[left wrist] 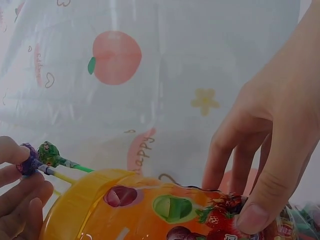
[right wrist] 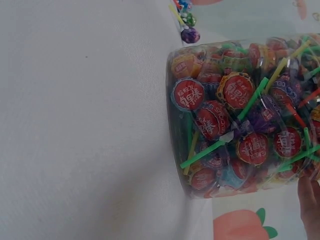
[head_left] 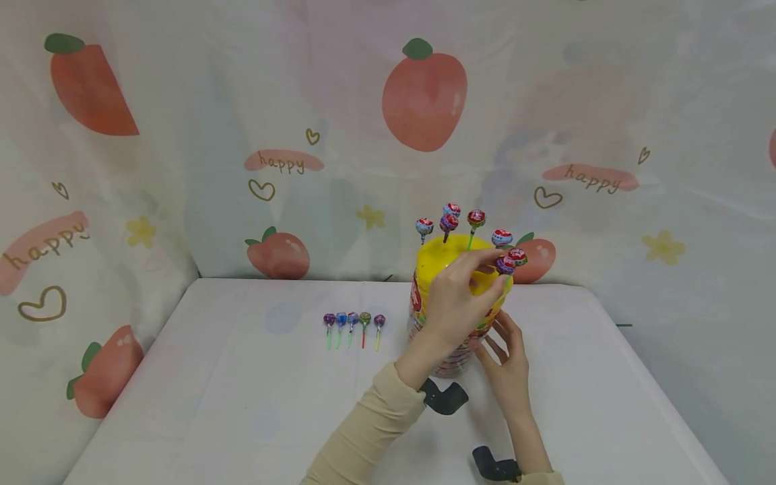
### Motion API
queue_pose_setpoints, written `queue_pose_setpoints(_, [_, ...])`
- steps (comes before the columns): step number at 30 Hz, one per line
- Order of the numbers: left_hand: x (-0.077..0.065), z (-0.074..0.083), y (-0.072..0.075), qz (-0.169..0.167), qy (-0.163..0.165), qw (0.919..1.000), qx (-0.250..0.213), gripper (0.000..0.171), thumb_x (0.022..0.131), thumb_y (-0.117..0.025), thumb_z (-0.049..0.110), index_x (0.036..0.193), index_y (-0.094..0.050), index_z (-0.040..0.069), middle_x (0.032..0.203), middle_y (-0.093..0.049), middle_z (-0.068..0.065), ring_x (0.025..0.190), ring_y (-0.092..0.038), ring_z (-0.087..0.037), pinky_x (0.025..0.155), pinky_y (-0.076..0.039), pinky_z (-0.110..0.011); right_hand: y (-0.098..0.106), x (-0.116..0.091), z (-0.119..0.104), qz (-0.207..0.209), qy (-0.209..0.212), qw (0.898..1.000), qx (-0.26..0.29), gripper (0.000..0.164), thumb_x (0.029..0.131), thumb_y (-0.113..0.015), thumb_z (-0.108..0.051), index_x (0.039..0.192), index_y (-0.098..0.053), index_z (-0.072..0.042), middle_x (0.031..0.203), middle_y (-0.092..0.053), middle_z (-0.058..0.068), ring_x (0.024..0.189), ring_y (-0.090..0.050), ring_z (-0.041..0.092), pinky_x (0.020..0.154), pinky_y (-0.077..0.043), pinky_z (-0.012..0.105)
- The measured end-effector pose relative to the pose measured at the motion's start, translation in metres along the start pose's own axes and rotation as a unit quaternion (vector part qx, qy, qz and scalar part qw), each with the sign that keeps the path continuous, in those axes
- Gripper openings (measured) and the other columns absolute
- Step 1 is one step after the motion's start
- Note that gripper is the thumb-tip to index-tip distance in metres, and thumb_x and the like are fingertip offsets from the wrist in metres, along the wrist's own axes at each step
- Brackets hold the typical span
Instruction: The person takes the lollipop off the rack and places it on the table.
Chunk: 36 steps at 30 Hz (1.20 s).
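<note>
A clear jar [right wrist: 180, 120] packed with lollipops stands on the table, with a yellow lid [head_left: 433, 256] from which several lollipops stick up. My left hand [head_left: 451, 296] reaches across the lid. Its fingertips pinch the head of a purple lollipop [left wrist: 30, 162], whose yellow stick meets the lid's edge. Right beside that one is a green-wrapped lollipop [left wrist: 49, 153] on a green stick. My right hand [head_left: 510, 370] grips the jar's side, with the thumb and fingers spread round it in the left wrist view. Only part of it shows in the right wrist view.
Several lollipops [head_left: 353, 320] lie in a row on the white table [head_left: 242, 377], left of the jar. A fruit-patterned cloth [head_left: 358, 182] hangs behind the table and along its sides. Black wrist mounts [head_left: 447, 399] sit at both wrists.
</note>
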<state>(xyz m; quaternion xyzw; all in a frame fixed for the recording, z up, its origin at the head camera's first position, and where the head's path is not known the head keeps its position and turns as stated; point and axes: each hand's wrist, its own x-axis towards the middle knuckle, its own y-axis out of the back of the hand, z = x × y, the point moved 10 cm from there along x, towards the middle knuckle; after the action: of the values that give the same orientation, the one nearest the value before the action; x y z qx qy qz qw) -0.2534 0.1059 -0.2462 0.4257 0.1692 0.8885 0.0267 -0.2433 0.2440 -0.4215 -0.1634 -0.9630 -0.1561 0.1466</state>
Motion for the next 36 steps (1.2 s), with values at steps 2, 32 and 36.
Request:
queue_pose_setpoints(2, [0.000,0.000,-0.001,-0.001,0.003,1.0000,0.004,0.031,0.089,-0.068,0.019,0.118,-0.063,0.010,0.107,-0.070,-0.002,0.092,-0.066,-0.009,0.078,-0.045,-0.003,0.000,0.000,0.000,0.000,-0.001,1.000,0.000,0.072,0.087,-0.069,-0.006,0.148,-0.032,-0.016,0.150,-0.039,0.006,0.138,-0.039,0.027,0.096,-0.037,0.004])
queue_pose_setpoints(32, [-0.008,0.002,0.018,0.036,0.023,0.9937,-0.103,0.029,0.090,-0.066,0.013,0.118,-0.061,0.007,0.112,-0.068,-0.008,0.091,-0.069,-0.017,0.073,-0.053,-0.015,-0.001,0.000,0.003,0.001,-0.016,1.000,-0.004,0.073,0.087,-0.069,-0.011,0.148,-0.031,-0.020,0.150,-0.039,0.002,0.136,-0.040,0.017,0.096,-0.038,0.004])
queue_pose_setpoints(36, [-0.017,-0.005,0.027,0.049,0.036,0.9932,-0.099,0.030,0.089,-0.067,0.014,0.118,-0.061,0.007,0.110,-0.068,-0.009,0.088,-0.069,-0.018,0.073,-0.054,-0.014,0.000,0.001,0.003,0.006,-0.011,1.000,-0.007,0.072,0.087,-0.070,-0.012,0.148,-0.032,-0.021,0.149,-0.040,0.000,0.136,-0.041,0.016,0.097,-0.038,0.005])
